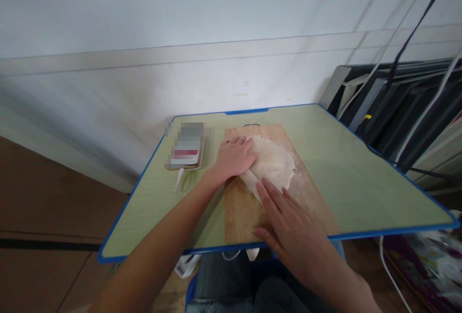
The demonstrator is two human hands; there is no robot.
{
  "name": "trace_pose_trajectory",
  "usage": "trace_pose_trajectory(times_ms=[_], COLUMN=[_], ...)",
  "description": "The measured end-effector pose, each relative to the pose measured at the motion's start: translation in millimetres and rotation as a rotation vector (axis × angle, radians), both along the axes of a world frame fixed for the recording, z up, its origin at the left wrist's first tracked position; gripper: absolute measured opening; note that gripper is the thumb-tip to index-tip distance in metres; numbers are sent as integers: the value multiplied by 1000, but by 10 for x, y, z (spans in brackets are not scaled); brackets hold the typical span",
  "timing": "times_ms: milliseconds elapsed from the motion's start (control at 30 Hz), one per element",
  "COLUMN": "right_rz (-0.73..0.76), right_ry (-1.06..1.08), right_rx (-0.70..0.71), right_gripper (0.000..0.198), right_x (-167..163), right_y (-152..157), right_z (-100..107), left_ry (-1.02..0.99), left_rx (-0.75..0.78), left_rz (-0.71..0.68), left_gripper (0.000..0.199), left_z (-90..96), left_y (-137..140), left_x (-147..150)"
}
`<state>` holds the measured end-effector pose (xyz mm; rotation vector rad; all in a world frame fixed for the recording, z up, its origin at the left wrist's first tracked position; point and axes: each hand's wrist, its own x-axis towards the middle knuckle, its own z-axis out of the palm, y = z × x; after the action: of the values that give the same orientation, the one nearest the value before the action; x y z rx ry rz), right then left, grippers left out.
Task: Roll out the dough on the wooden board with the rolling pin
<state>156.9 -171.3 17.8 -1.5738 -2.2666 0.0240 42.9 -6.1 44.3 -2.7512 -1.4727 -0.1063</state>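
A thin, pale sheet of dough lies on a wooden cutting board, with flour dusted around it. Along its lower left side runs a whitish roll; whether this is rolled-up dough or a floured rolling pin under it, I cannot tell. My left hand rests flat over the roll's upper end, fingers stretched toward the board's far edge. At the lower end, my right hand touches the roll with extended fingertips, its palm above the board's near part. Both hands are open, pressing rather than gripping.
The board stands on a pale green table with a blue rim. Left of it lies a phone-like device, its screen blurred out, with a white cable. A wall closes off the back. Dark flat panels and hanging cords are at the right.
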Motion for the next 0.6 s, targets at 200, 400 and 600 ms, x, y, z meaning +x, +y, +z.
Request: trace_pose_trajectory(times_ms=[200,400,600], right_rz=[-24,-11,12], right_ry=[36,-9,-15], right_rx=[-52,3,67], right_gripper=[53,50,49], right_x=[245,199,110], right_y=[87,42,38], right_z=[2,-20,-43], left_ry=[-14,-38,-54], left_rx=[-25,-4,4], left_rz=[5,34,119], left_gripper=[48,52,52], left_z=[7,6,-2], left_y=[182,8,-11], left_x=[345,185,57])
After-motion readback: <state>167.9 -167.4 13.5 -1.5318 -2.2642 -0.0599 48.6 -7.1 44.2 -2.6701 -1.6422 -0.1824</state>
